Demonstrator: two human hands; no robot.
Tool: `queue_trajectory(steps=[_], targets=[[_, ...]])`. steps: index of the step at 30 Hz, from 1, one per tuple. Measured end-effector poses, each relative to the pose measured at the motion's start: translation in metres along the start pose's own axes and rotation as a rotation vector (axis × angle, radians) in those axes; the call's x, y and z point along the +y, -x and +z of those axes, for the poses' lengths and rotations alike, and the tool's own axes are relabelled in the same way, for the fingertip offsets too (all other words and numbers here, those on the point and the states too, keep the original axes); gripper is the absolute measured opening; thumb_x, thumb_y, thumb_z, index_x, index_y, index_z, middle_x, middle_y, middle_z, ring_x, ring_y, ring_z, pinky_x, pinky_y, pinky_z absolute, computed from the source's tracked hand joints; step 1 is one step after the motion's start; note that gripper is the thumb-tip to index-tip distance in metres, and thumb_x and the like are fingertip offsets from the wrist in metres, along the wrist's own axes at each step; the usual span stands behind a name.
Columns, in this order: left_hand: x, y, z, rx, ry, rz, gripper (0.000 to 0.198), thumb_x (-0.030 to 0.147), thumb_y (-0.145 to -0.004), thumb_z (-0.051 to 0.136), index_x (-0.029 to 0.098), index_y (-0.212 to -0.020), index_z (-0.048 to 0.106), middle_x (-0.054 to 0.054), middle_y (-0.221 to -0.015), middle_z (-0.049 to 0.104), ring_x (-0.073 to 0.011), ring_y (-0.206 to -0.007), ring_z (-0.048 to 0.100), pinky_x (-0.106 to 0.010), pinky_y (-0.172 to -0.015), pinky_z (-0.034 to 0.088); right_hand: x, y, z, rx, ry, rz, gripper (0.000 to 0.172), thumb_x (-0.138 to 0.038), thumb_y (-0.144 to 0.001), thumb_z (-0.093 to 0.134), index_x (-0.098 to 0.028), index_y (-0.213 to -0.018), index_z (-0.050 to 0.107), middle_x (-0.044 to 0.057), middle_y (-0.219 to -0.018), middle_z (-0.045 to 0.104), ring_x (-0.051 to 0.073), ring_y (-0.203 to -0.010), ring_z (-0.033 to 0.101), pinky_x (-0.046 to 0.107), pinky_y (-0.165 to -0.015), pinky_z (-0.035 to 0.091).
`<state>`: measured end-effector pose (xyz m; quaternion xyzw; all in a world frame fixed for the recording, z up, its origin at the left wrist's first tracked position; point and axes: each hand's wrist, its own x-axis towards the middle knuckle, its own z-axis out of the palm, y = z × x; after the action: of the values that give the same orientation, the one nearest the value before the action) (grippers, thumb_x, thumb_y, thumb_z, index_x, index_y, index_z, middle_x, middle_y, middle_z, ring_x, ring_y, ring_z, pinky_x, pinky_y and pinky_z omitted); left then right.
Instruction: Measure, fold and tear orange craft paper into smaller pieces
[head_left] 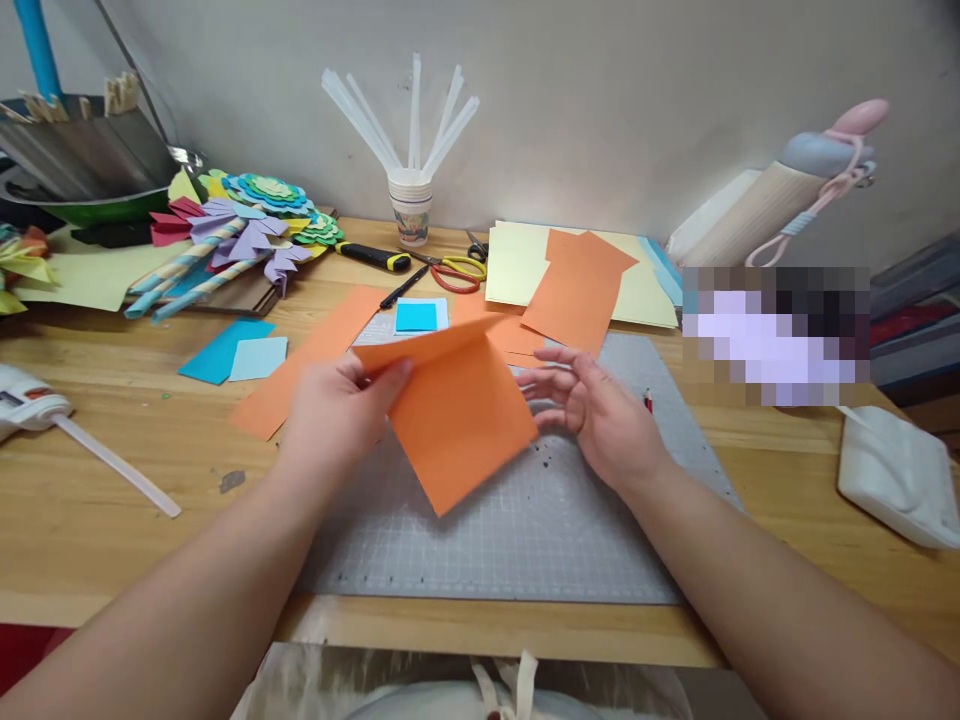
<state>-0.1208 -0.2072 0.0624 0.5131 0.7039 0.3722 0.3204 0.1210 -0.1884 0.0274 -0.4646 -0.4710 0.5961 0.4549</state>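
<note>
My left hand (337, 405) pinches a creased sheet of orange paper (465, 425) by its upper left part, thumb on the near face. The paper is held tilted above the grey cutting mat (495, 555). Close to its right edge is my right hand (600, 410), fingers spread and slightly curled, with nothing visible in it. Whether its fingertips touch the paper I cannot tell. More orange paper (577, 290) lies behind, partly over pale yellow sheets (517, 265). Another orange strip (300, 375) rests left of the mat, and small blue squares (416, 317) lie behind the held sheet.
Scissors (457, 275), a black and yellow cutter (373, 257) and a paper cup (412, 210) with white sticks stand or lie along the back. Paper flowers (262, 205) are at the left, near a glue gun (34, 405). A white case (896, 475) sits at the right.
</note>
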Motion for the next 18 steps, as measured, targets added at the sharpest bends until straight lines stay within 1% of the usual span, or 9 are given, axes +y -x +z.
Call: queue_trajectory(steps=[3,5,7,9,10,12,15,16,18], targets=[[0.002,0.002,-0.006,0.279,0.018,0.104,0.026,0.045,-0.082,0.059,0.02,-0.078,0.066,0.003,-0.057,0.055,-0.0132,-0.055,0.05,-0.027,-0.052,0.039,-0.002,0.009,0.003,0.17,0.204,-0.26,0.026,-0.05,-0.087,0.055,-0.027,-0.098,0.061,0.004,-0.095,0.064,0.019,-0.084,0.06,0.03,-0.064,0.05],[0.0,0.006,-0.004,0.371,0.052,0.309,0.018,0.038,-0.082,0.061,0.022,-0.09,0.064,0.003,-0.07,0.059,-0.0133,-0.064,0.052,-0.026,-0.058,0.041,-0.003,0.019,0.009,0.036,0.222,-0.283,0.025,-0.047,-0.087,0.057,-0.028,-0.102,0.062,0.005,-0.1,0.065,0.02,-0.088,0.061,0.033,-0.069,0.052],[-0.004,0.012,0.005,0.383,0.046,0.532,0.014,0.027,-0.081,0.063,0.023,-0.094,0.06,0.002,-0.082,0.06,-0.0137,-0.073,0.054,-0.027,-0.064,0.043,-0.001,0.03,0.019,-0.238,0.154,-0.252,0.044,-0.051,-0.083,0.063,-0.033,-0.122,0.056,0.006,-0.126,0.059,0.024,-0.111,0.057,0.04,-0.087,0.051],[-0.008,0.019,0.016,0.338,-0.024,0.731,0.013,0.018,-0.079,0.062,0.024,-0.09,0.058,0.001,-0.084,0.06,-0.0145,-0.077,0.056,-0.028,-0.069,0.044,0.002,0.037,0.028,-0.447,0.098,-0.223,0.072,-0.057,-0.074,0.07,-0.037,-0.138,0.043,0.005,-0.144,0.046,0.027,-0.132,0.042,0.044,-0.103,0.041],[-0.009,0.022,0.022,0.299,-0.085,0.826,0.014,0.014,-0.079,0.06,0.024,-0.088,0.058,0.0,-0.083,0.061,-0.0151,-0.078,0.056,-0.029,-0.071,0.043,0.004,0.04,0.031,-0.505,0.066,-0.207,0.081,-0.062,-0.07,0.071,-0.037,-0.141,0.04,0.005,-0.146,0.043,0.028,-0.135,0.038,0.045,-0.105,0.039],[-0.012,0.027,0.031,0.205,-0.214,0.989,0.017,0.011,-0.079,0.057,0.025,-0.088,0.059,-0.001,-0.085,0.063,-0.0164,-0.08,0.057,-0.031,-0.072,0.041,0.007,0.041,0.033,-0.527,-0.035,-0.155,0.088,-0.071,-0.065,0.068,-0.035,-0.14,0.042,0.007,-0.142,0.048,0.031,-0.133,0.041,0.045,-0.102,0.042],[-0.012,0.032,0.036,0.09,-0.359,1.14,0.013,0.016,-0.084,0.056,0.026,-0.092,0.06,-0.003,-0.089,0.066,-0.0177,-0.082,0.058,-0.033,-0.073,0.038,0.006,0.036,0.028,-0.39,-0.226,-0.038,0.074,-0.071,-0.072,0.06,-0.033,-0.135,0.048,0.007,-0.134,0.055,0.029,-0.123,0.051,0.043,-0.093,0.049],[-0.011,0.032,0.036,0.029,-0.362,1.167,0.011,0.022,-0.085,0.059,0.026,-0.095,0.06,-0.003,-0.092,0.067,-0.0182,-0.085,0.059,-0.033,-0.075,0.038,0.005,0.032,0.025,-0.333,-0.264,0.013,0.064,-0.063,-0.077,0.06,-0.033,-0.132,0.05,0.006,-0.132,0.058,0.028,-0.119,0.055,0.042,-0.09,0.051],[-0.009,0.032,0.033,-0.074,-0.308,1.148,0.026,0.037,-0.083,0.066,0.026,-0.105,0.059,-0.004,-0.101,0.066,-0.0204,-0.095,0.059,-0.034,-0.083,0.038,0.0,0.023,0.018,-0.262,-0.313,0.117,0.049,-0.041,-0.08,0.062,-0.03,-0.128,0.054,0.006,-0.126,0.063,0.025,-0.111,0.06,0.039,-0.086,0.053]])
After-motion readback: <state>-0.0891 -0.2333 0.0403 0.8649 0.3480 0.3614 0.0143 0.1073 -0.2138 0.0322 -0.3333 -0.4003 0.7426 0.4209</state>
